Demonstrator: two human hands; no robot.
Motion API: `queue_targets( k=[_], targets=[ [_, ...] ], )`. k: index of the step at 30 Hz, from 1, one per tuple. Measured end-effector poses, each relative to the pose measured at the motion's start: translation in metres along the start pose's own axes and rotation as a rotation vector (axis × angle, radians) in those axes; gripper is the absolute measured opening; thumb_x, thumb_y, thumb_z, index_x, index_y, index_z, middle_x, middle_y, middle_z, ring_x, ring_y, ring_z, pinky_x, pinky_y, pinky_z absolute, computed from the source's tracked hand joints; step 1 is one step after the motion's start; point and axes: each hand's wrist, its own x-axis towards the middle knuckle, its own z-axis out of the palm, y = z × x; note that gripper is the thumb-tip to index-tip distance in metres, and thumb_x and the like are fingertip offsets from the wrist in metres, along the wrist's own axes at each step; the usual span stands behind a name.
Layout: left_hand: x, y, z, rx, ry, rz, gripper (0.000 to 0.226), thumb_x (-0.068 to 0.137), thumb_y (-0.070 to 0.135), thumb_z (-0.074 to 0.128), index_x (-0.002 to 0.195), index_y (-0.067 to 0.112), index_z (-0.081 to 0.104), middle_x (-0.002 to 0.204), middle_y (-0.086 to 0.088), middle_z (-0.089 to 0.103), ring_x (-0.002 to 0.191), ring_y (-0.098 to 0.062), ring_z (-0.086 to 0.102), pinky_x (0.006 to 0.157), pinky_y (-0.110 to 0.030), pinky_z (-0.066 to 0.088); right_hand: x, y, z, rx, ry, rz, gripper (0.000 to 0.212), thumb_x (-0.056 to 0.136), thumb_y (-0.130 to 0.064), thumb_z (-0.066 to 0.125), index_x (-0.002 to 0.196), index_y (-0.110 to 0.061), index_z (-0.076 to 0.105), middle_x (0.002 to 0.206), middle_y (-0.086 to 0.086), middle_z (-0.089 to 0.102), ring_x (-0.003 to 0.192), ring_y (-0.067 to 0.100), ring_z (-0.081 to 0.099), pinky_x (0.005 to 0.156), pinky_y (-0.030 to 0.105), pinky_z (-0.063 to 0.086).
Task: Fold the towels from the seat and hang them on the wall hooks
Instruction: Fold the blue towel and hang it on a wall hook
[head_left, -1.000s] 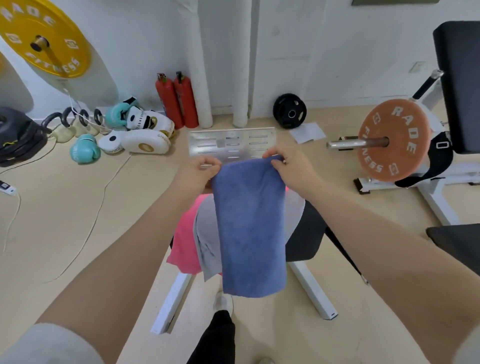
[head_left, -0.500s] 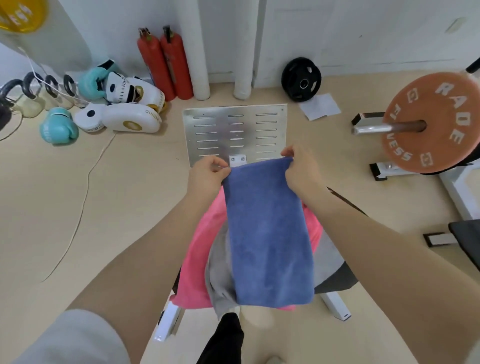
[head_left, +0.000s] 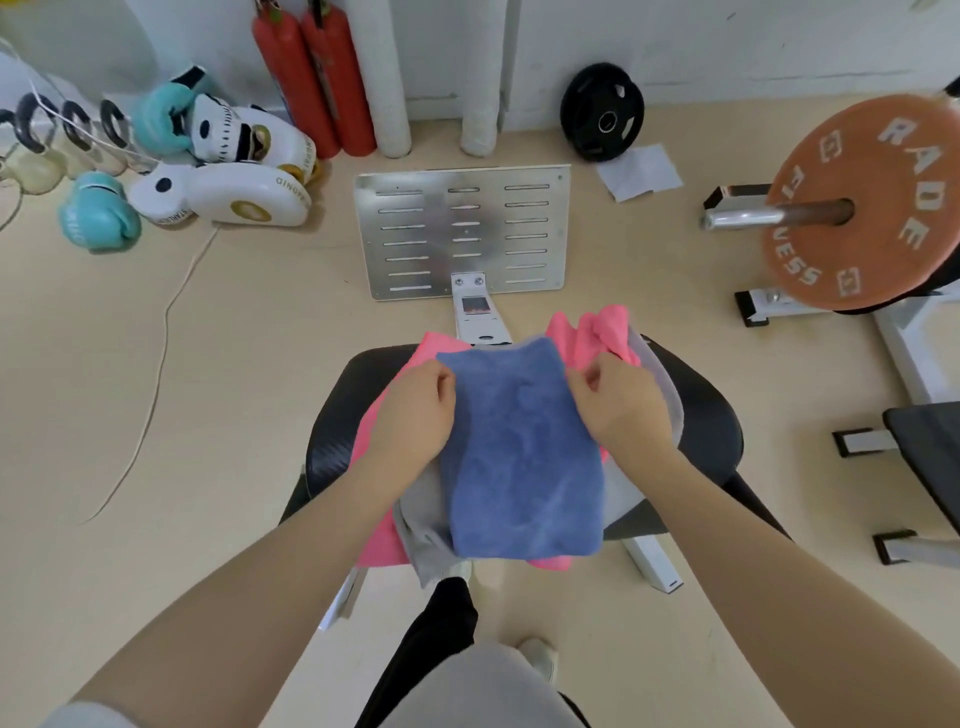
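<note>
Down at the bottom edge, a grey-clad knee (head_left: 483, 686) and a black trouser leg (head_left: 426, 639), with a pale shoe (head_left: 540, 657) on the beige floor (head_left: 208, 415).

Both bare forearms reach up the frame to the black padded seat (head_left: 696, 415). On it lies the blue towel (head_left: 524, 457), folded into a narrow strip and resting on top of the pile. Left hand (head_left: 415, 410) sits on the strip's left edge, fingers curled in, thumb and fingers pinching the cloth near its far corner. Right hand (head_left: 623, 405) mirrors it on the right edge, fingers bent, nipping the blue fabric near the other far corner.

Under the blue one, a grey towel (head_left: 421, 540) spills off the near left of the seat, and a pink towel (head_left: 597, 332) lies beneath, bunched at the far right and showing along the left side too.

Beyond the seat, a white frame bar (head_left: 478, 317) leads to a slotted metal footplate (head_left: 462, 228) flat on the floor. Right of that, an orange weight plate (head_left: 872, 208) on a steel bar (head_left: 743, 215). Left, white focus pads (head_left: 244, 192) and teal boxing gloves (head_left: 98, 213), with a thin white cord (head_left: 161, 332) trailing across the floor. At the wall: two red fire extinguishers (head_left: 317, 78), white pipes (head_left: 384, 73), and a small black weight plate (head_left: 602, 111) leaning there.
</note>
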Motion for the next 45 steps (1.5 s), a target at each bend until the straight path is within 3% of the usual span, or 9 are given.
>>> queue_targets(
  k=[7,16,19,22,26,31,35,40,45],
  targets=[
    [-0.052,-0.010,0.016,-0.098,-0.058,-0.185,0.040,0.097,0.017,0.039,0.058,0.011,0.036,0.057,-0.002,0.040,0.056,-0.019,0.039,0.054,-0.031,0.028,-0.051,0.012,0.006,0.059,0.024,-0.070,0.025,0.093,-0.033,0.049,0.102,-0.010,0.045,0.082,0.005,0.054,0.075,0.026,0.053,0.063,0.032,0.037],
    [-0.089,-0.010,0.036,-0.678,-0.243,-0.426,0.034,0.095,0.036,0.048,0.109,0.007,0.058,0.116,-0.014,0.064,0.107,-0.032,0.061,0.097,-0.048,0.047,-0.063,0.021,0.014,0.254,-0.083,-0.018,0.016,0.086,-0.017,0.061,0.086,-0.007,0.049,0.080,0.005,0.048,0.076,0.022,0.044,0.066,0.028,0.031],
    [-0.097,-0.012,0.037,-0.874,-0.240,-0.408,0.025,0.097,0.031,0.046,0.111,0.013,0.056,0.120,-0.006,0.062,0.105,-0.022,0.061,0.093,-0.039,0.050,-0.058,0.025,0.000,0.539,-0.217,0.072,0.031,0.086,-0.011,0.060,0.063,-0.014,0.039,0.064,0.002,0.039,0.063,0.018,0.037,0.053,0.024,0.029],
    [-0.102,-0.009,0.035,-1.100,-0.332,-0.397,0.023,0.096,0.030,0.047,0.106,0.015,0.061,0.111,-0.001,0.068,0.096,-0.014,0.065,0.081,-0.028,0.053,-0.059,0.028,-0.011,0.863,-0.355,0.252,0.007,0.092,-0.014,0.055,0.089,-0.009,0.058,0.086,0.005,0.055,0.079,0.018,0.052,0.059,0.022,0.041],
    [-0.109,0.000,0.038,-1.296,-0.382,-0.543,0.035,0.093,0.038,0.051,0.114,0.012,0.060,0.109,-0.005,0.069,0.095,-0.020,0.066,0.079,-0.033,0.054,-0.060,0.040,-0.003,0.771,-0.319,0.353,0.019,0.095,-0.024,0.050,0.105,-0.008,0.056,0.110,0.013,0.058,0.100,0.031,0.056,0.074,0.038,0.049],
    [-0.131,0.016,0.041,-1.590,-0.466,-0.502,0.040,0.098,0.041,0.035,0.113,0.012,0.059,0.095,-0.006,0.073,0.082,-0.018,0.072,0.065,-0.029,0.059,-0.101,0.044,0.003,0.341,0.042,-0.146,0.034,0.090,-0.034,0.052,0.116,-0.011,0.051,0.112,0.003,0.055,0.101,0.020,0.053,0.089,0.033,0.042],
    [-0.143,0.026,0.036,-1.686,-0.535,-0.410,0.057,0.098,0.047,0.029,0.137,0.008,0.043,0.117,-0.009,0.063,0.099,-0.021,0.065,0.077,-0.034,0.057,-0.146,0.036,0.000,0.241,-0.180,-0.688,0.062,0.071,-0.055,0.060,0.119,-0.016,0.054,0.130,-0.005,0.044,0.118,0.004,0.041,0.098,0.009,0.030],
    [-0.158,0.034,0.028,-1.689,-0.502,-0.354,0.057,0.096,0.045,0.029,0.137,0.006,0.042,0.123,-0.012,0.056,0.100,-0.022,0.062,0.082,-0.034,0.055,-0.158,0.029,0.010,0.139,-0.065,-0.764,0.052,0.072,-0.047,0.067,0.111,-0.012,0.062,0.125,0.001,0.055,0.114,0.021,0.053,0.098,0.033,0.041],
    [-0.165,0.036,0.029,-1.693,-0.386,-0.329,0.052,0.096,0.047,0.028,0.123,0.010,0.053,0.114,-0.013,0.064,0.095,-0.026,0.065,0.076,-0.036,0.056,-0.161,0.027,0.011,0.295,-0.114,-0.680,0.027,0.082,-0.019,0.070,0.104,-0.006,0.063,0.109,0.001,0.061,0.103,0.012,0.053,0.088,0.006,0.034]
  ],
)
